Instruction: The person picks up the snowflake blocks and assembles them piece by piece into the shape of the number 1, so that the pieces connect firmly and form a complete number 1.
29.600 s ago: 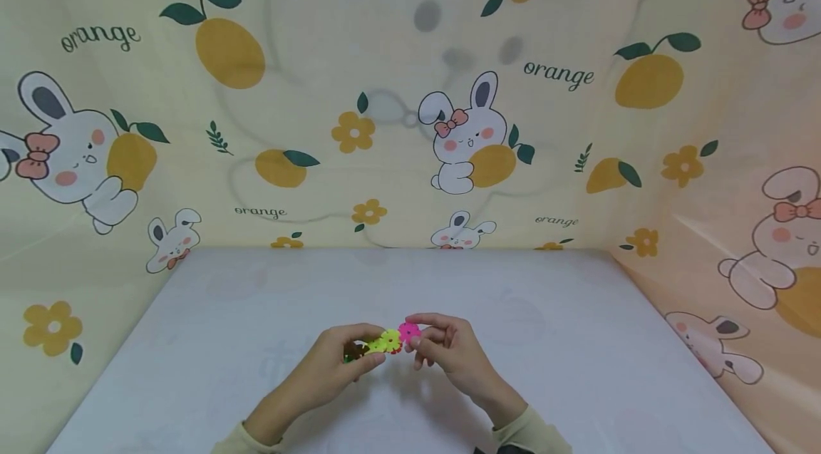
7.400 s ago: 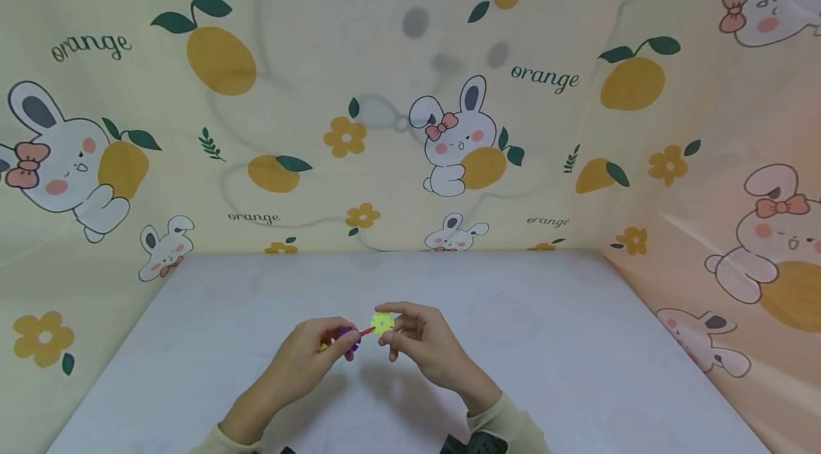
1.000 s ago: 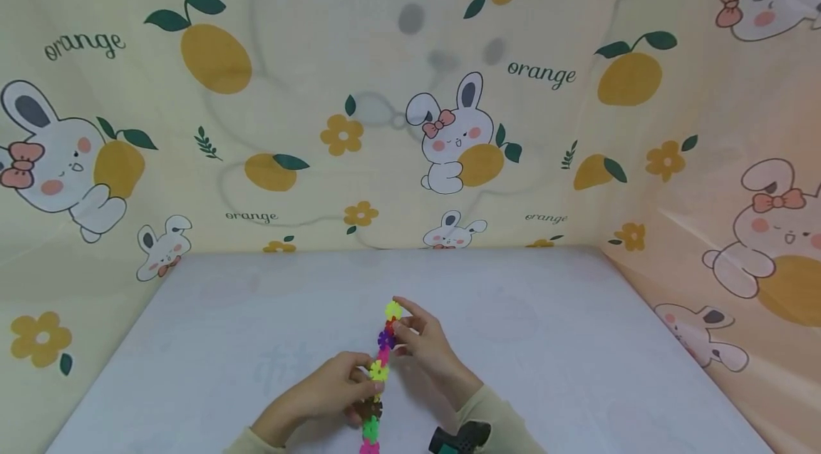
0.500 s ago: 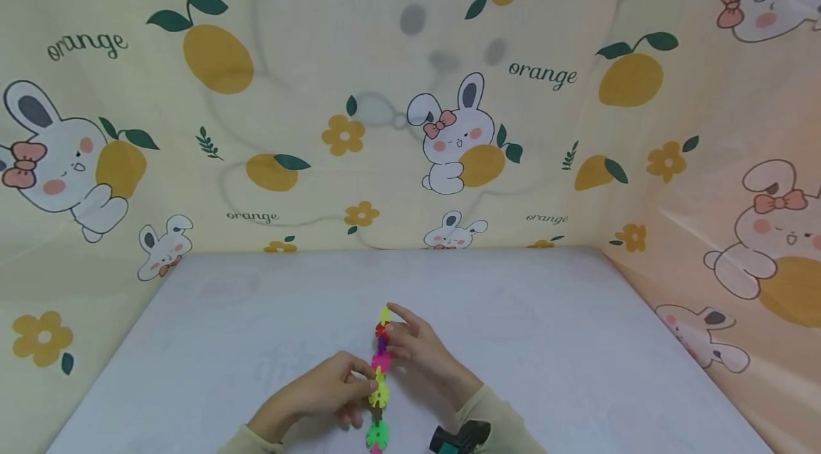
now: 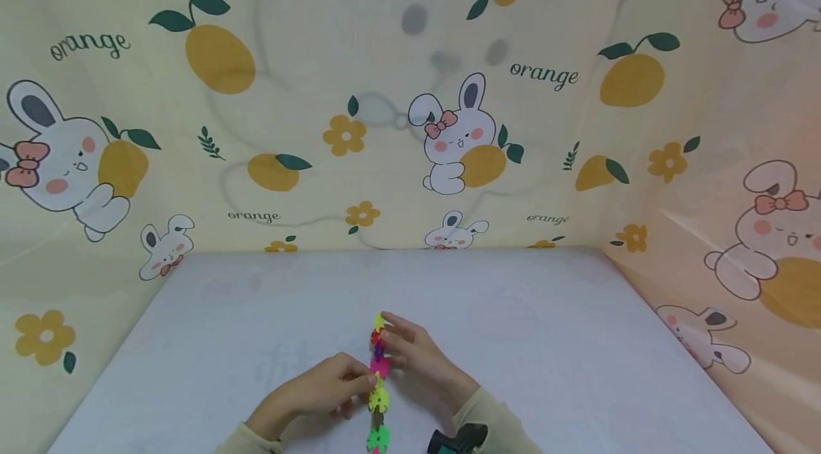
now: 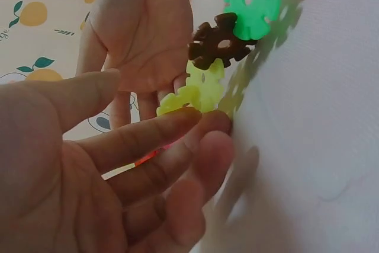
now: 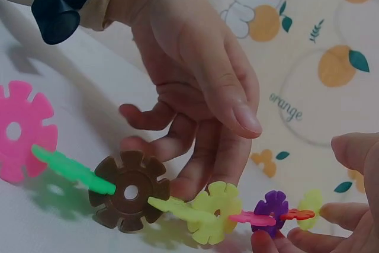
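Note:
A chain of interlocking flower-shaped plastic discs [image 5: 380,397] runs from front to back on the table. Its far end is yellow, then red, purple and pink; two yellow discs, a brown disc [image 7: 113,207], a green disc [image 6: 260,4] and a pink disc [image 7: 32,111] follow toward the front. My left hand [image 5: 321,386] lies at the chain's left, its loose fingers by the yellow discs and the thumb apart. On the right side, my right hand [image 5: 423,358] touches the far discs with extended fingers, its thumb off the chain. The near end leaves the head view.
The white tabletop [image 5: 256,311] spreads around the hands. Behind it and at the sides hangs a cream cloth [image 5: 295,83] printed with rabbits and oranges. A black device [image 5: 458,437] is strapped at the right wrist.
Earlier the pieces were bunched between both hands; now the chain lies stretched out. Over the last second its far end has shifted left and nearer, with the right hand following.

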`<state>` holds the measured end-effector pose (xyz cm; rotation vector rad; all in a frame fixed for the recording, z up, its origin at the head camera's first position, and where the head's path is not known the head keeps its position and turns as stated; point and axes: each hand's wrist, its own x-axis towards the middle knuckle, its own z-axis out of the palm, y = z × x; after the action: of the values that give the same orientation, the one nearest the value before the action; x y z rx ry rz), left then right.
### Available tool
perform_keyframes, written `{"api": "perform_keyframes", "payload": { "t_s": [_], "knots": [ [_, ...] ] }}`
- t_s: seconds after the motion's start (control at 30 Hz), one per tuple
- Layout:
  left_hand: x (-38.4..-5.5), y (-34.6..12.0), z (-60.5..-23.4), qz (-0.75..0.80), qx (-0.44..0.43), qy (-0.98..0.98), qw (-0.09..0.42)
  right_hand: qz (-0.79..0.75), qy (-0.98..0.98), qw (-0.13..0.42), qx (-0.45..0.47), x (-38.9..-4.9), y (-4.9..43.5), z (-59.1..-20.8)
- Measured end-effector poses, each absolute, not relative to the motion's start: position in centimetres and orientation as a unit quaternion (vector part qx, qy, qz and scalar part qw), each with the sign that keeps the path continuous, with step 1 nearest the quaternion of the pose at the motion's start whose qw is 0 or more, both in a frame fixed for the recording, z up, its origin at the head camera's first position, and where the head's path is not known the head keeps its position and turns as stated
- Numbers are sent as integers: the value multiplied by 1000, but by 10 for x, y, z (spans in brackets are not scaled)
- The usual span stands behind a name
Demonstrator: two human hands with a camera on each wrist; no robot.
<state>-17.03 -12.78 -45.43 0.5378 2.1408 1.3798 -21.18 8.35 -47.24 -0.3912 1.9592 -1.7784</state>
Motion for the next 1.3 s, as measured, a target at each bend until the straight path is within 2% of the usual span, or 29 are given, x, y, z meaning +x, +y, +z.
{"api": "perform_keyframes", "payload": {
  "t_s": [0.37,0.97,1.13,1.3],
  "knots": [
    [-168,-128,-452,501,193,804,254,-632,715,236,-183,-210,81,-475],
    [-173,-128,-454,508,193,799,258,-636,716,235,-166,-210,83,-475],
    [-174,-133,-454,505,191,807,240,-623,732,224,-161,-211,86,-475],
    [-178,-139,-453,491,189,826,202,-616,741,213,-160,-213,90,-475]
  ]
}}
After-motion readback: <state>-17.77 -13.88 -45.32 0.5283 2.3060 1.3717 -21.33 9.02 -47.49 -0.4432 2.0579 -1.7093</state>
